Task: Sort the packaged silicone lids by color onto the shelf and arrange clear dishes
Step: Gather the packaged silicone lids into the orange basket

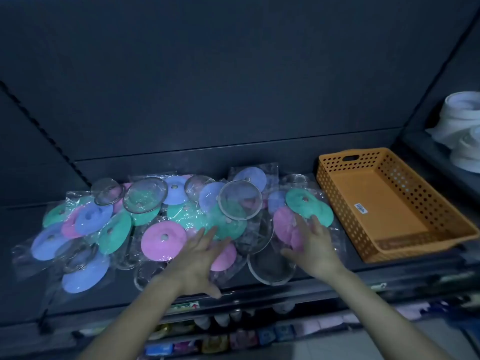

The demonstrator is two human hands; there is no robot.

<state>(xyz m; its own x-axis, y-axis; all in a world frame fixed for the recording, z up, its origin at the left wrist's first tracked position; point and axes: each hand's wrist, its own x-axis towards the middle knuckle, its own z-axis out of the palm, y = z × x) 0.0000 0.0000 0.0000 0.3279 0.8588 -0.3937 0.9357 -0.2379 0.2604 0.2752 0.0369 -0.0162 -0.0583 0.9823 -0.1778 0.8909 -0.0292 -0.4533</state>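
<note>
The left hand (198, 258) and right hand (315, 246) are held open, fingers spread, over the packaged lids (161, 240) (pink, green, blue); nothing is gripped.

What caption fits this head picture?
Left hand and right hand reach over mixed pink, green, blue packaged silicone lids beside an orange perforated plastic basket.

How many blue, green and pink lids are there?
Blue lids: 7
Green lids: 7
Pink lids: 6
Total: 20 that show; the pile may hide more.
</note>
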